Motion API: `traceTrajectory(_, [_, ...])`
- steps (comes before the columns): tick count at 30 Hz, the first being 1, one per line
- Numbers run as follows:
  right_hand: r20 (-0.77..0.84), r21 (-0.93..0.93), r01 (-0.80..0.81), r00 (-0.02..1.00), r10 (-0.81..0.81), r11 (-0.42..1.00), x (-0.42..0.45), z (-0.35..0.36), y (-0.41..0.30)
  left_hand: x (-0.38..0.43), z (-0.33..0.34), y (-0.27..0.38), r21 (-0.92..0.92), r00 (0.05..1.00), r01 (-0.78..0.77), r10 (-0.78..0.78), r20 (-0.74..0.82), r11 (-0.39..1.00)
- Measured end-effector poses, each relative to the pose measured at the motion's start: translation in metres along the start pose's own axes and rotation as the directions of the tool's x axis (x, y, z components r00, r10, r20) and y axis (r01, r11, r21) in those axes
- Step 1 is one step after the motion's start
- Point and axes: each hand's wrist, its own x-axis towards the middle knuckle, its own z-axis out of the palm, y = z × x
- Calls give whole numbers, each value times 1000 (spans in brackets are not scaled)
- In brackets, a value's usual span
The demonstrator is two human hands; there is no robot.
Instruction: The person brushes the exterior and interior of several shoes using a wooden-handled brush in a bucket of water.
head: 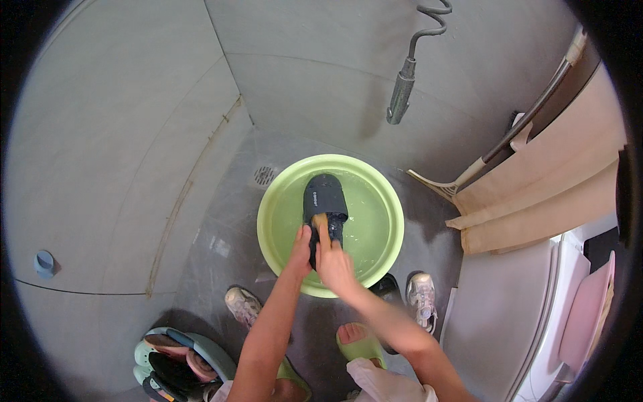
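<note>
A dark slide slipper [325, 195] with lettering on its strap is held over a light green plastic basin [395, 211] of water. My left hand [301, 251] grips the slipper's left edge near the heel. In my right hand [335, 266] is the handle of a wooden brush [321, 228], its far end reaching onto the footbed just below the strap. My fingers and the strap hide the brush's head and bristles. Water [369, 221] fills the basin around the slipper, with a few bubbles showing.
Sneakers [422, 301] and a dark shoe [387, 289] stand close to the basin. A tub of footwear [211, 346] sits at lower left. A floor squeegee [444, 186] leans beside a beige curtain [542, 201] at right. A sprayer [402, 93] hangs from a coiled hose. There is a floor drain [264, 175].
</note>
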Motion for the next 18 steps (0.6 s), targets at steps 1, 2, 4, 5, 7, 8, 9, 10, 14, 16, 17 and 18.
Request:
traceTrajectory(1, [-103, 68, -10, 995, 17, 998, 19, 4, 6, -8, 13, 3, -4, 999, 15, -15, -43, 1000])
traceTrajectory(2, [-110, 63, -12, 994, 19, 998, 38, 5, 15, -13, 24, 6, -8, 996, 24, -25, -84, 1000])
traceTrajectory(4, [20, -295, 66, 998, -63, 953, 65, 20, 26, -12, 17, 5, -53, 999, -19, 16, -44, 998])
traceTrajectory(5, [18, -294, 67, 998, -64, 953, 68, 28, 30, -10, 13, 3, -104, 999, -53, 53, -3, 993])
traceTrajectory(7, [-19, -493, 65, 996, -86, 867, 69, 43, 45, -8, 14, 1, -90, 996, -86, 83, -39, 992])
traceTrajectory(8, [-16, -460, 3, 1000, -12, 888, 64, 43, 60, -7, 18, 0, -54, 996, -66, 62, -70, 996])
traceTrajectory(9, [-13, -454, 8, 1000, -15, 891, 58, 43, 62, -8, 17, 0, -14, 992, -48, 46, -113, 999])
traceTrajectory(10, [-35, -423, -31, 999, 18, 906, 48, 39, 54, -1, 3, -3, 42, 996, -63, 66, -62, 997])
traceTrajectory(14, [-13, -320, -37, 999, 35, 947, -3, 8, 30, 8, -6, -11, 47, 993, -120, 121, -12, 992])
traceTrajectory(16, [41, -317, 102, 995, -94, 943, -40, -8, 17, 3, 9, -2, -52, 982, -148, 141, -129, 988])
traceTrajectory(17, [73, -298, 153, 988, -137, 942, -60, -16, 3, 3, 5, 0, -114, 989, -117, 105, -107, 987])
traceTrajectory(18, [53, -235, 205, 979, -198, 950, -79, -17, -2, 4, 4, -1, -124, 991, -57, 41, -126, 991])
